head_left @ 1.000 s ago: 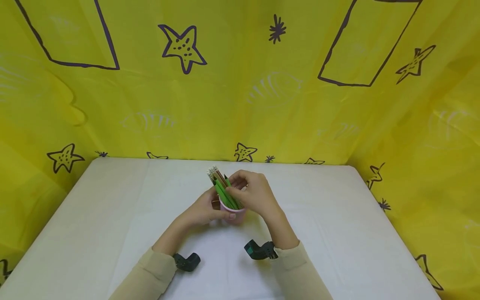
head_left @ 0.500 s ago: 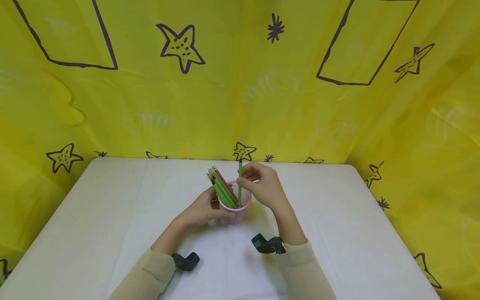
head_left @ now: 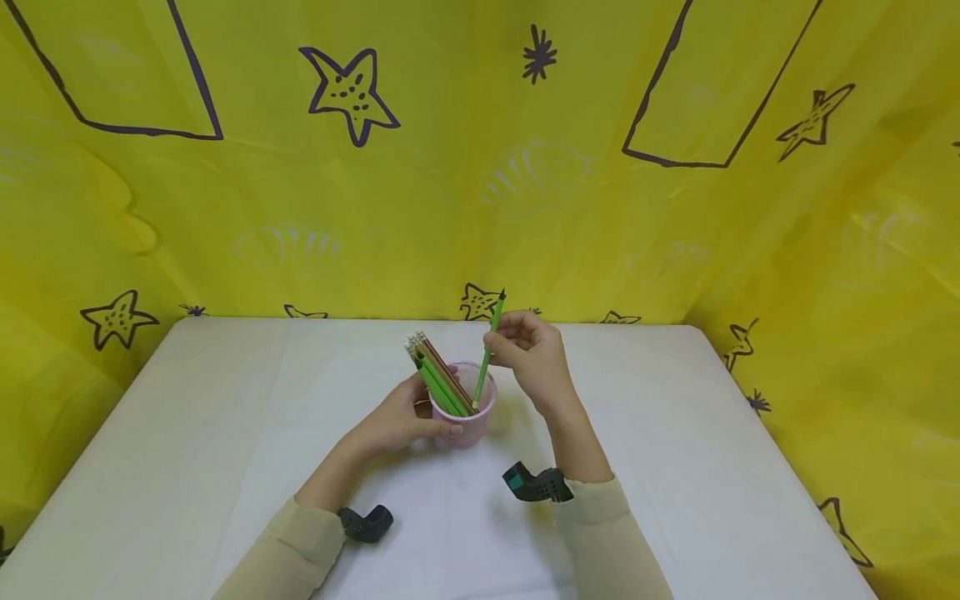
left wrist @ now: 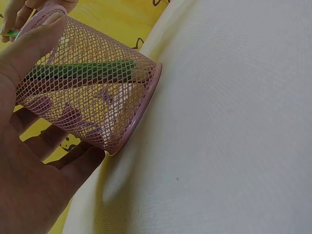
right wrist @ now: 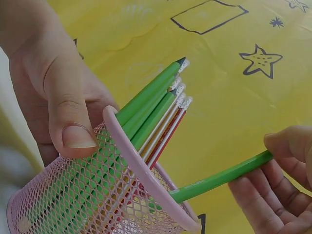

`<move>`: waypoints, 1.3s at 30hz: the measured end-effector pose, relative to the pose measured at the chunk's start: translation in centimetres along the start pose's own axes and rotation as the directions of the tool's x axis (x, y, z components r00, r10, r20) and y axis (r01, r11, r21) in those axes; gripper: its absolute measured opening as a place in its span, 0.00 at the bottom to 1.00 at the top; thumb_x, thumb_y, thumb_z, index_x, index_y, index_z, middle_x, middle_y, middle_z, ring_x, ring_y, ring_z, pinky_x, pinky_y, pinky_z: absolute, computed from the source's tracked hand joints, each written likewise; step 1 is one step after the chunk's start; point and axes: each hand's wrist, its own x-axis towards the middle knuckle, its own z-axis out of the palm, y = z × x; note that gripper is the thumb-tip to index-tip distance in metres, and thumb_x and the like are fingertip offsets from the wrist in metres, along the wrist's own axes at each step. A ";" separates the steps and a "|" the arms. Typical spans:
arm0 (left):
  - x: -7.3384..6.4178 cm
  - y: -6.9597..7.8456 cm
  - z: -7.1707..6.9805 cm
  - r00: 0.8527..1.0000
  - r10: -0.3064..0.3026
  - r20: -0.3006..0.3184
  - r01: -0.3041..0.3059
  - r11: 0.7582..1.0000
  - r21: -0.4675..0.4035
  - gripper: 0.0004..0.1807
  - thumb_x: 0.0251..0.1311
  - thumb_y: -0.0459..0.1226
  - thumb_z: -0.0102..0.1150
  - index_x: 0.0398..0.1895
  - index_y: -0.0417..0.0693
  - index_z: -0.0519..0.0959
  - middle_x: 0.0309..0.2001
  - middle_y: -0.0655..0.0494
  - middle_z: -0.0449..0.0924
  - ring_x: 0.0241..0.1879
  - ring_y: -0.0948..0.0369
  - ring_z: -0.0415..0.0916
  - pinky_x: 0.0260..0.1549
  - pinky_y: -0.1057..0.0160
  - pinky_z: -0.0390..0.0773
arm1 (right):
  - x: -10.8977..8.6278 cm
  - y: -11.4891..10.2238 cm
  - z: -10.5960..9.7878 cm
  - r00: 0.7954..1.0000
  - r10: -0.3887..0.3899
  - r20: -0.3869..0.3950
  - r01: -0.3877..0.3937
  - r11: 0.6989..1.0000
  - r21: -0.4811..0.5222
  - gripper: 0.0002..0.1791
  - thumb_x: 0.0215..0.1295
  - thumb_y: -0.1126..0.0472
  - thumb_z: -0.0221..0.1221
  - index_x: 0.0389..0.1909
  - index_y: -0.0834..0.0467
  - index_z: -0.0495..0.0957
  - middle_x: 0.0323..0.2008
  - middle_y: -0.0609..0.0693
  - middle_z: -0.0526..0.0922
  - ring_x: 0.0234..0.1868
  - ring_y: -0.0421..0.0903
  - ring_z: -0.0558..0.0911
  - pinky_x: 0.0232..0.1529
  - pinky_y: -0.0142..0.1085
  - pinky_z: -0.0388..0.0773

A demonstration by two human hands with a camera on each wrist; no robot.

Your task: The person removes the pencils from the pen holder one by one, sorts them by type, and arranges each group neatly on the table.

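My left hand (head_left: pixel 393 423) grips a pink mesh pencil cup (head_left: pixel 467 433) from its left side, thumb across the front near the rim. Green pencils (right wrist: pixel 148 105) with dark points up lean inside it, beside several pencils with white erasers up (right wrist: pixel 170 126). Between thumb and fingers, my right hand (head_left: pixel 536 360) pinches a single green pencil (right wrist: pixel 222 180) at the cup's right side. That pencil tilts right, dark point up, its lower end inside the rim. Through the mesh in the left wrist view, the cup's base (left wrist: pixel 139 117) sits at the white cloth.
A white cloth-covered table (head_left: pixel 675 467) spreads around the cup. Yellow curtains (head_left: pixel 435 208) printed with starfish and shapes stand behind the table and along both sides. Each wrist wears a dark camera mount (head_left: pixel 536 483).
My right hand has drawn one green pencil away from the bunch, up and to the right, and its top now tilts right. The left hand keeps its grip on the cup.
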 end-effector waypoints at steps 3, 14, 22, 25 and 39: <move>-0.1 0.1 -0.2 1.000 0.002 -0.011 -0.002 1.000 0.001 0.43 0.49 0.39 0.78 0.68 0.44 0.66 0.61 0.47 0.75 0.57 0.51 0.77 0.61 0.52 0.76 | 0.1 -0.2 0.2 0.999 -0.004 -0.036 0.005 0.999 0.040 0.13 0.64 0.68 0.64 0.47 0.67 0.76 0.36 0.53 0.80 0.35 0.44 0.84 0.39 0.43 0.88; -0.1 0.0 -0.4 1.000 0.016 0.003 -0.016 1.000 0.005 0.44 0.48 0.38 0.78 0.68 0.41 0.65 0.60 0.46 0.76 0.56 0.52 0.77 0.60 0.53 0.77 | 0.0 -0.6 -0.8 0.988 0.021 -0.151 0.004 0.986 0.169 0.10 0.64 0.69 0.63 0.45 0.65 0.76 0.34 0.49 0.80 0.34 0.43 0.83 0.38 0.40 0.88; -0.4 -0.1 -0.3 1.000 0.006 0.011 -0.006 1.000 0.004 0.43 0.48 0.38 0.78 0.68 0.42 0.66 0.59 0.46 0.77 0.55 0.52 0.77 0.59 0.54 0.78 | -0.3 -1.0 -2.0 0.990 0.014 -0.142 0.016 0.978 0.207 0.08 0.64 0.70 0.62 0.42 0.61 0.78 0.34 0.49 0.80 0.33 0.43 0.83 0.36 0.39 0.87; -0.5 -0.1 -0.3 1.000 0.008 0.006 -0.008 1.000 0.003 0.44 0.48 0.38 0.78 0.68 0.42 0.66 0.59 0.46 0.77 0.55 0.53 0.78 0.58 0.56 0.78 | -0.2 -1.1 -2.3 0.990 0.017 -0.143 0.013 0.979 0.203 0.09 0.64 0.70 0.62 0.44 0.63 0.77 0.33 0.49 0.80 0.32 0.44 0.83 0.36 0.39 0.87; -0.2 -0.2 -0.4 0.999 0.031 0.019 -0.031 1.000 0.000 0.44 0.50 0.39 0.77 0.69 0.43 0.65 0.59 0.46 0.76 0.55 0.53 0.77 0.57 0.58 0.78 | 0.2 -0.6 -4.0 0.988 0.060 -0.139 -0.046 0.994 0.104 0.15 0.65 0.67 0.64 0.48 0.70 0.74 0.33 0.47 0.82 0.32 0.42 0.82 0.36 0.35 0.87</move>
